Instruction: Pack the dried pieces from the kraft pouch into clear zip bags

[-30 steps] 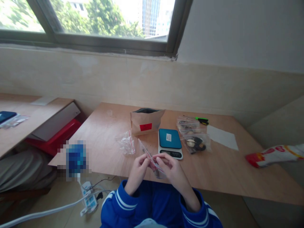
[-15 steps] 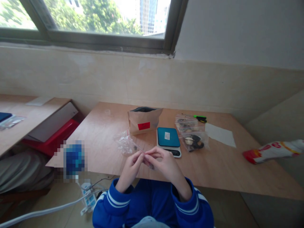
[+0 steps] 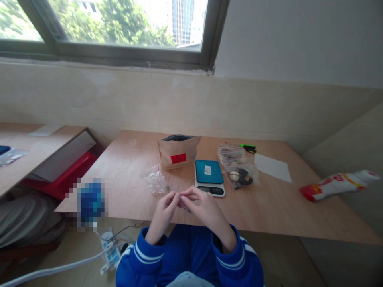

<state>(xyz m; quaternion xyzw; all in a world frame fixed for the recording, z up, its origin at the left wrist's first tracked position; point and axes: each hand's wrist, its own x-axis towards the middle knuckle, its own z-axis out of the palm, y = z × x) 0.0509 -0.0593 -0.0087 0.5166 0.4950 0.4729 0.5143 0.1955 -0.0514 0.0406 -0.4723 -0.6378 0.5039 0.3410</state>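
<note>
Left hand [image 3: 164,208] and right hand [image 3: 202,204] together pinched one small, clear plastic bag [image 3: 174,188] at the frame's lower centre. Beyond, mid-frame, sat one blue-topped white digital scale [image 3: 209,177], then one brown paper pouch [image 3: 179,148] bearing one red rectangular label [image 3: 178,158].

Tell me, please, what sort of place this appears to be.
Probably a small indoor workroom: a plain wooden table holds a digital scale and filled clear bags, and a second table stands nearby.
</note>
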